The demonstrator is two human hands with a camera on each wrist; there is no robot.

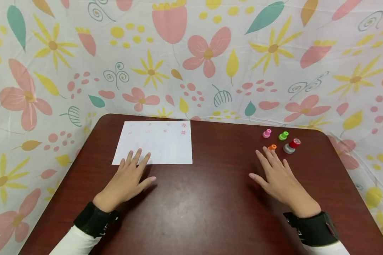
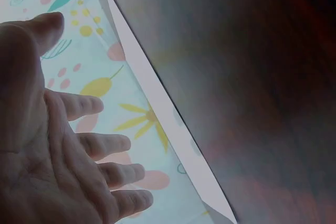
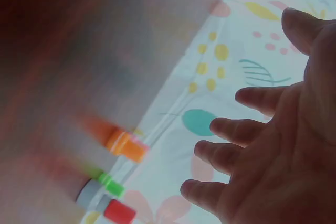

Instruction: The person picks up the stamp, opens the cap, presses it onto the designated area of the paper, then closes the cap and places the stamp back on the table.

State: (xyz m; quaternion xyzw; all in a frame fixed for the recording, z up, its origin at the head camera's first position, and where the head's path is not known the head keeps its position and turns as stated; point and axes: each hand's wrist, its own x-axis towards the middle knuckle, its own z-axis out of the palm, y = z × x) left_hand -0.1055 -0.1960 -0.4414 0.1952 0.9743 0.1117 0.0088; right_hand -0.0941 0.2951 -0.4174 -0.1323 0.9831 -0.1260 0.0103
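Note:
My left hand (image 1: 124,182) is spread, its fingertips at the near edge of a white sheet of paper (image 1: 166,150) with small red prints in its upper part. In the left wrist view, the paper (image 2: 155,103) appears as a thin strip beyond the fingers. My right hand (image 1: 279,180) holds nothing, its fingers extended just in front of an orange stamp (image 1: 272,147), which they partly cover in the head view. Behind it stand a pink stamp (image 1: 266,133) and a green stamp (image 1: 283,136). To the right is a larger red-and-grey stamp (image 1: 292,145).
Both hands are over a dark red-brown table (image 1: 191,205) with rounded far corners. A white cloth with flowers and leaves (image 1: 207,88) hangs behind the table and runs down both sides. Black bands (image 1: 95,219) wrap the wrists.

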